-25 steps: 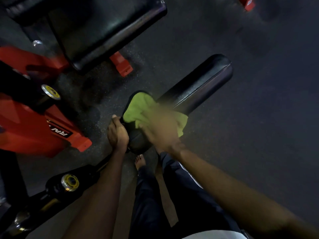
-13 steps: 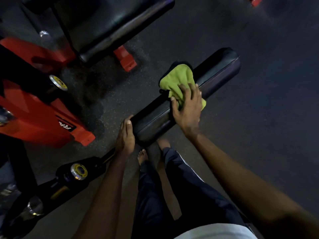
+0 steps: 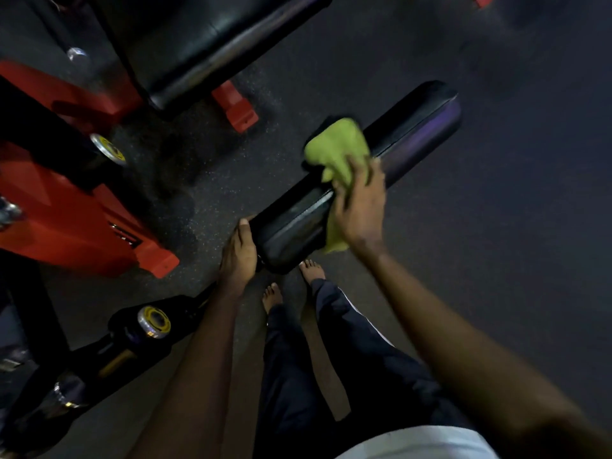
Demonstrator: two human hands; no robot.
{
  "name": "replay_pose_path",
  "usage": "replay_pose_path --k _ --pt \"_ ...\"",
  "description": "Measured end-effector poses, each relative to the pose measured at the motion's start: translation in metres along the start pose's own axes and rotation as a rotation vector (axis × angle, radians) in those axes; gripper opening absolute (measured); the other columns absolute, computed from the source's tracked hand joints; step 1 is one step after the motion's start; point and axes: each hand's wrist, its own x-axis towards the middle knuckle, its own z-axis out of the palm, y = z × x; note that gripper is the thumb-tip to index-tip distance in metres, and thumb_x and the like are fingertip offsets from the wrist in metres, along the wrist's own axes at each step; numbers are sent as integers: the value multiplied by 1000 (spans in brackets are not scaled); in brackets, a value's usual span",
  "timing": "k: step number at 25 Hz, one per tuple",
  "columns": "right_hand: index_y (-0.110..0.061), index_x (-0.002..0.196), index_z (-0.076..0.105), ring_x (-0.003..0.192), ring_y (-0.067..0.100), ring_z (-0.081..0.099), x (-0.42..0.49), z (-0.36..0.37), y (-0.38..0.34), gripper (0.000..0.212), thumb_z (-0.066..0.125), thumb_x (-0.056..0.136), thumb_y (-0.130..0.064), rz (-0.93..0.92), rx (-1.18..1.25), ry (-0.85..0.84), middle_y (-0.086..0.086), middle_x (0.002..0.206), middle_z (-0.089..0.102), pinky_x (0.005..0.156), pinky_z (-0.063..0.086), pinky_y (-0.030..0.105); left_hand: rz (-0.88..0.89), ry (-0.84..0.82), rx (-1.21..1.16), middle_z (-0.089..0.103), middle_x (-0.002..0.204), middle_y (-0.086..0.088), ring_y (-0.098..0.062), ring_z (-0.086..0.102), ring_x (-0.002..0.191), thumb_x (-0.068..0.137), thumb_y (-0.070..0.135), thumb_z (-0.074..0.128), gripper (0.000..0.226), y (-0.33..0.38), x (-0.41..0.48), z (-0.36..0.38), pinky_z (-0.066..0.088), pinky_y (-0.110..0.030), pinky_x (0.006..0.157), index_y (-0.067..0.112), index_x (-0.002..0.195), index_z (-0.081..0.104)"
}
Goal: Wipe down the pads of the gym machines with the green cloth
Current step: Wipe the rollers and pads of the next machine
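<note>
Left grip clasps the near end of the black roller pad: the thumb lies up along the pad's edge and the fingers curl round the end, out of sight.

At the far left stands a red machine frame, its foot on the dark speckled floor. Below it a black lever arm with a yellow-ringed hub runs up toward the left wrist. Above, at the top of the view, sits a larger black pad, with a small red foot just beside its lower corner.

The roller pad runs on a slant from the left grip up to the right. The green cloth is draped over its middle, bunched on top and hanging down the near side.

Right grip is closed over the cloth against the pad, thumb on one side and fingers on the other; the fingers are blurred.

Two bare feet and dark trousers with a white stripe show under the pad's near end.
</note>
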Motion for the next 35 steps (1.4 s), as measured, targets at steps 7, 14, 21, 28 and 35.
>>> replay_pose_path --k 7,14,21,28,35 --pt "-24 149 44 153 35 22 -5 3 -2 53 57 101 -42 77 -18 69 12 161 31 122 24 58 364 256 124 51 145 -6 -22 43 136 106 39 28 48 4 -15 40 33 -38 113 17 142 53" --pt "-29 155 36 156 32 16 4 -14 25 61 56 98 -27 -111 -96 -97 9 167 22 124 22 59 314 281 99 64 131 -8 -25 58 119 102 31 33 46 13 3 32 45 -37 101 16 133 63" --pt "-27 139 55 148 33 33 42 -13 22 50 58 95 -51 -45 -121 32 7 158 41 121 25 53 49 174 82 65 129 -11 -31 59 118 102 25 35 41 27 19 19 44 -39 101 19 126 68" --pt "-22 143 53 144 36 38 51 -28 64 46 58 100 -36 -305 -187 -53 14 155 43 117 33 51 199 346 181 67 114 -11 -30 60 105 105 37 40 39 41 -2 40 42 -37 90 11 114 68" --pt "-16 138 53 143 30 40 120 -62 118 45 53 101 -43 35 -72 203 12 155 40 114 38 49 155 376 111 70 102 -1 -21 62 91 101 45 43 37 39 8 39 50 -39 80 20 109 70"
